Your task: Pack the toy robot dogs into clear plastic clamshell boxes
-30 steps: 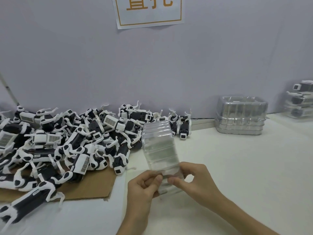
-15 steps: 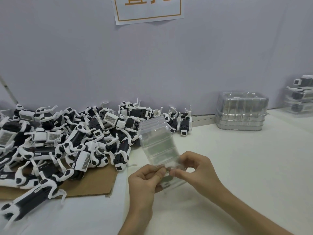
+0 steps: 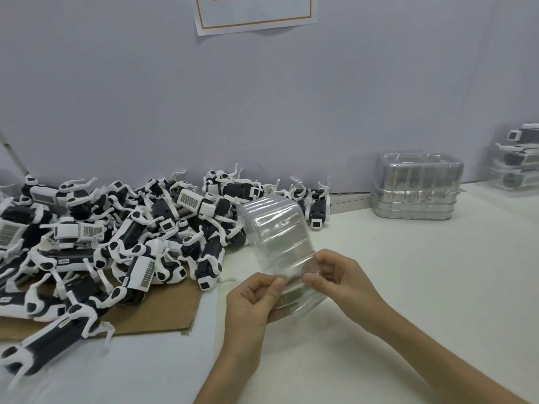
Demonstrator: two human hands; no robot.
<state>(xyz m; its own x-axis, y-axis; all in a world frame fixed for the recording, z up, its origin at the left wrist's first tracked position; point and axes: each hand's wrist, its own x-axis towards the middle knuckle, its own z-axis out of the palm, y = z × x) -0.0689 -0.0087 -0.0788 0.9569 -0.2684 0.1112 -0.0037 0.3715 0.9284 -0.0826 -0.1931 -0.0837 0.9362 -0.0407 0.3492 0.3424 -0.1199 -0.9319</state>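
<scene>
Clamshell (image 3: 277, 234) at frame centre, pinched at lower edge by left hand (image 3: 250, 298) and right hand (image 3: 341, 275); dogs (image 3: 116, 237) heaped middle left.

Far beyond the fingers (image 3: 275, 290), the wall sign (image 3: 253, 13) is cut by the top edge, characters unreadable. Far right of them, packed boxes (image 3: 519, 158) run off frame. The near end of the clamshell box (image 3: 277, 228) hides behind them.
</scene>
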